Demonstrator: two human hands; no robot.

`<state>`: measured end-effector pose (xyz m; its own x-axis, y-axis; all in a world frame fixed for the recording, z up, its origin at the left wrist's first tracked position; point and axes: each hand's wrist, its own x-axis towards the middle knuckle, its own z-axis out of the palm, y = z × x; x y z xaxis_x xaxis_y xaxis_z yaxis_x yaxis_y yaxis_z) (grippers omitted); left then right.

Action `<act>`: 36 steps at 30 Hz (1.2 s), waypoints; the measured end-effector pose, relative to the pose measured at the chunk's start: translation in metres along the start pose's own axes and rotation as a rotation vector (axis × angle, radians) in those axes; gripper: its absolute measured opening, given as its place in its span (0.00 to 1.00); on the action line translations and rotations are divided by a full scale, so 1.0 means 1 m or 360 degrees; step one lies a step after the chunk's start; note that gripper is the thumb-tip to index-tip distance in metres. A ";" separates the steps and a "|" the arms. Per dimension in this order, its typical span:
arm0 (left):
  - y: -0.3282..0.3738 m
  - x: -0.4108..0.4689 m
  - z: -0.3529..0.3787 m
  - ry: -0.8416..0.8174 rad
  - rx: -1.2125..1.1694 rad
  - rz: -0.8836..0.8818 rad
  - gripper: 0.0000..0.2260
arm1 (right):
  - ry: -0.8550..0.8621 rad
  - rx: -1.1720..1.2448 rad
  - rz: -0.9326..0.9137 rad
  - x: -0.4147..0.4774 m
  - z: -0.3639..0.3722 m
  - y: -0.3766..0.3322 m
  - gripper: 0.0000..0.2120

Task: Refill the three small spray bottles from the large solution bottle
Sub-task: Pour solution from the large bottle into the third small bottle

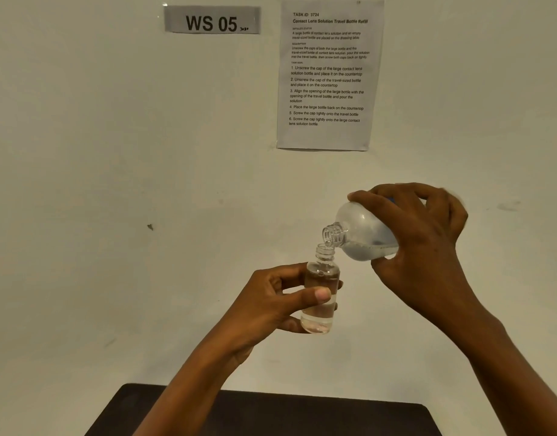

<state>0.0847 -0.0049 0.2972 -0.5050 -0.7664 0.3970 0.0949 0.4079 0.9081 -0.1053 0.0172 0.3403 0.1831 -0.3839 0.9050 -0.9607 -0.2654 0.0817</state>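
One dark desk at bottom edge, nothing visible on it. Above it, left hand holds one small bottle upright, uncapped, partly filled with clear liquid; grip closed round its body. Right hand grips one large bottle, tilted, its open neck just over the small bottle's mouth. Behind on the wall: one "WS 05" label, one task sheet.
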 end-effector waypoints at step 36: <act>0.000 -0.001 0.000 -0.0004 -0.0011 0.0003 0.14 | -0.0003 0.0015 0.0003 0.001 -0.001 -0.001 0.40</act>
<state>0.0852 -0.0041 0.2968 -0.5067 -0.7646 0.3983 0.1019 0.4056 0.9083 -0.1046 0.0177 0.3414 0.1819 -0.3860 0.9044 -0.9589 -0.2732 0.0762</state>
